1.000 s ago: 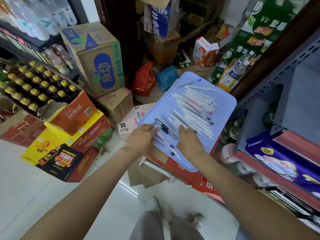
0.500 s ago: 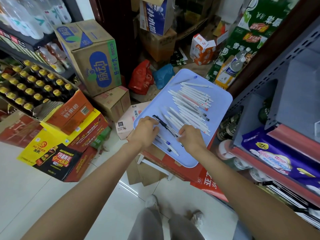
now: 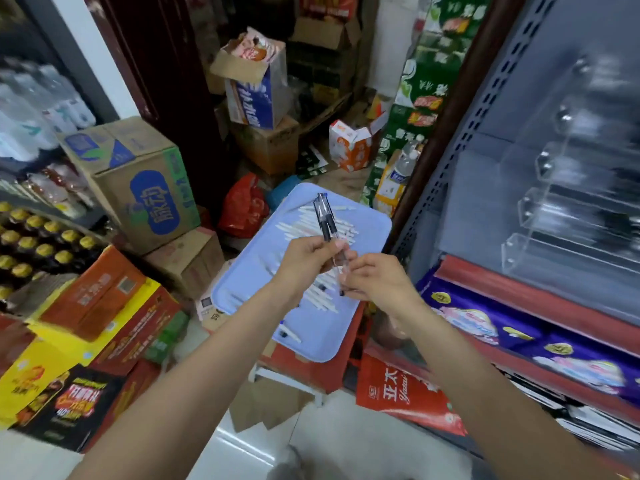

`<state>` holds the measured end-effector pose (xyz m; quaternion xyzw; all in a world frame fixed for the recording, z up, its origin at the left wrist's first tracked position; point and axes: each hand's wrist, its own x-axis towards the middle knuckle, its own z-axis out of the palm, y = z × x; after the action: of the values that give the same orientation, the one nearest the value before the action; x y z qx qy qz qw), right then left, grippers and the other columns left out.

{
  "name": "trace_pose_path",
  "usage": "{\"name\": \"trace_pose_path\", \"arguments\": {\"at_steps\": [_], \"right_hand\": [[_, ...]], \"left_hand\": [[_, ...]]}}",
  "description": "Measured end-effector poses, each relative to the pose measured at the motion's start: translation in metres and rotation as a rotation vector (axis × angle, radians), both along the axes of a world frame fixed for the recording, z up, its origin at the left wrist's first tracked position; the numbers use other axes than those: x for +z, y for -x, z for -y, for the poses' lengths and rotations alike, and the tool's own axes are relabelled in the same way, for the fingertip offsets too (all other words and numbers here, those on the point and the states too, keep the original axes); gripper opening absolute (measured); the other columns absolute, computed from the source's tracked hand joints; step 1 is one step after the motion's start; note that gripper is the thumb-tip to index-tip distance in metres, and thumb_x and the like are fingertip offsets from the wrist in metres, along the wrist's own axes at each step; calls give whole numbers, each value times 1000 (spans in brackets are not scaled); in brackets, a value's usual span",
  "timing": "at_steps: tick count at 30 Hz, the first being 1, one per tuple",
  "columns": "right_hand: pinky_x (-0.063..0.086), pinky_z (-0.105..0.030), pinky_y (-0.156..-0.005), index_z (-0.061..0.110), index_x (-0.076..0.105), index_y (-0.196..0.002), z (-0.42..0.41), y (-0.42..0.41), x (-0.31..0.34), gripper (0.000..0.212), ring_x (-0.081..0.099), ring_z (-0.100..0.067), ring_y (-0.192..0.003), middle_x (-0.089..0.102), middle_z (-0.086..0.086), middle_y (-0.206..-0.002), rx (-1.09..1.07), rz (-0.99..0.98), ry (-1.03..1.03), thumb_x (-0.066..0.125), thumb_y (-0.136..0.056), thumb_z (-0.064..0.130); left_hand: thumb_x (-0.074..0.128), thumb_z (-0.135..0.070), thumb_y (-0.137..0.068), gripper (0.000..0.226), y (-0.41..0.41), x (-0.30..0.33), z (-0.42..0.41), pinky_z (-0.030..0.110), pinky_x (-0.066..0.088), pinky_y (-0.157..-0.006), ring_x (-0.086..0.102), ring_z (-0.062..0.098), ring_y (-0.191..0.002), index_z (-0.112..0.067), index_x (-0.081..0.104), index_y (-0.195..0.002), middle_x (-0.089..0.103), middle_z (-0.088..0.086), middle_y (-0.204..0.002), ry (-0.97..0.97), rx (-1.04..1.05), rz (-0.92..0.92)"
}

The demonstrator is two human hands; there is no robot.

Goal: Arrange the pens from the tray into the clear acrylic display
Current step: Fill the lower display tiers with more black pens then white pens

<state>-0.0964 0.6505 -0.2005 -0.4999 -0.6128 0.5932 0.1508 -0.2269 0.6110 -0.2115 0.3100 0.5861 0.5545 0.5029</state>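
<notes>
A small bunch of clear pens with black caps (image 3: 325, 216) is lifted above the light blue tray (image 3: 367, 233), caps pointing up and away. My left hand (image 3: 304, 261) grips the bunch at its middle. My right hand (image 3: 375, 282) pinches the lower ends of the same pens. Several white pens (image 3: 322, 299) still lie on the tray under my hands. The clear acrylic display (image 3: 568, 209), with stepped tiers, stands on the grey shelf at the right, blurred.
Cardboard boxes (image 3: 138, 181) and drink crates (image 3: 93, 299) crowd the floor at the left. A red bag (image 3: 244, 206) lies behind the tray. Purple packets (image 3: 519, 337) line the shelf below the display. The tray rests on red boxes (image 3: 405, 393).
Both hands gathered the black-capped pens off the tray and lifted them up. The view swung right and upward, bringing the acrylic display into sight.
</notes>
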Motion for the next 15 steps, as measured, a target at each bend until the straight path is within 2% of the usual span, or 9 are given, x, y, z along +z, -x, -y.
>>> {"name": "trace_pose_path", "arguments": {"at_steps": [2, 4, 7, 9, 11, 12, 14, 15], "right_hand": [[53, -39, -83, 15, 56, -100, -15, -31, 15, 23, 64, -23, -90, 67, -8, -95, 58, 145, -151, 70, -84, 23], [50, -41, -83, 22, 53, -105, -30, -73, 36, 25, 62, -18, -86, 65, 1, -89, -28, 140, -286, 67, -85, 27], [53, -38, -80, 28, 47, -124, -46, -143, 69, 37, 61, -13, -84, 61, 5, -91, -223, 10, -440, 60, -90, 24], [56, -24, -66, 31, 44, -129, -51, -191, 89, 40, 63, -9, -82, 60, 3, -97, -269, -92, -497, 55, -93, 14], [52, -15, -57, 25, 53, -118, -54, -235, 102, 36, 64, -6, -73, 62, -4, -92, -298, -183, -528, 50, -93, 0], [51, -13, -56, 17, 58, -114, -56, -257, 107, 33, 64, -4, -68, 64, -6, -87, -313, -210, -551, 50, -91, -5], [49, -11, -57, 0, 61, -108, -61, -297, 112, 23, 63, 1, -61, 65, -3, -77, -378, -272, -576, 53, -88, -9], [50, -11, -58, -1, 60, -107, -64, -316, 114, 21, 64, 1, -60, 66, 0, -74, -421, -309, -582, 55, -87, -9]], "left_hand": [[56, -11, -92, 15, -21, 15, -15, 20, 54, -69, 68, 8, -64, -2, 66, -85, 71, -3, -65, -79, -51, -121], [56, -13, -92, 20, -47, 33, -30, 26, 55, -73, 67, 12, -64, 0, 67, -83, 69, 0, -68, -154, -154, -310], [55, -17, -93, 30, -100, 64, -54, 18, 47, -59, 59, 3, -53, 8, 64, -79, 62, -3, -61, -235, -389, -621], [55, -20, -94, 32, -146, 86, -65, 12, 35, -50, 52, -2, -46, 5, 64, -77, 56, -1, -56, -285, -541, -779], [55, -21, -94, 28, -193, 102, -75, 12, 32, -48, 49, -2, -45, -2, 64, -76, 55, 3, -56, -348, -620, -864], [55, -20, -94, 25, -216, 109, -80, 11, 32, -47, 49, -2, -45, -4, 64, -76, 53, 2, -54, -372, -643, -865], [54, -18, -94, 23, -254, 119, -89, 9, 31, -47, 48, -4, -44, -3, 64, -79, 50, -10, -52, -410, -670, -860], [54, -19, -94, 24, -271, 123, -94, 11, 30, -48, 48, -4, -46, -2, 64, -81, 50, -13, -55, -436, -659, -872]]}}
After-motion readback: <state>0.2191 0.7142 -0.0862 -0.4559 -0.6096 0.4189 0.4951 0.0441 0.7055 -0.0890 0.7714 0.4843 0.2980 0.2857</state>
